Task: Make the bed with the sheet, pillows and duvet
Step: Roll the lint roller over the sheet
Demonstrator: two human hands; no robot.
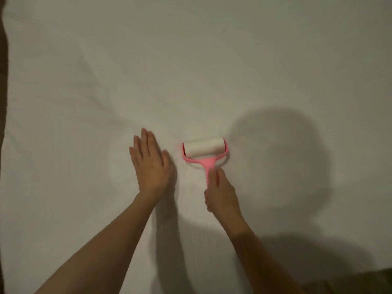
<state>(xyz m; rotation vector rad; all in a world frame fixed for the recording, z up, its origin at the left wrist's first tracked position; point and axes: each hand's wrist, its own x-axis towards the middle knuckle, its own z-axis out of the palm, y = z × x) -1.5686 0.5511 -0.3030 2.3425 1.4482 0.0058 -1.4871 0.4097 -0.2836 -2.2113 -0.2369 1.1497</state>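
You pressed your left hand (pixel 149 164) flat, fingers straight, pinning the white cotton sheet (pixel 191 71) | at 3 o'clock your right hand (pixel 219 190) gripped the pink plastic lint roller (pixel 204 149) by its handle to roll.

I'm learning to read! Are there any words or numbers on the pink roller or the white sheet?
None: no words, numbers or signs show anywhere.
Lint roller: plain pink frame and white roll, no label visible.
Sheet: plain white.
Left hand rests flat on the sheet; right hand grips the roller's handle.
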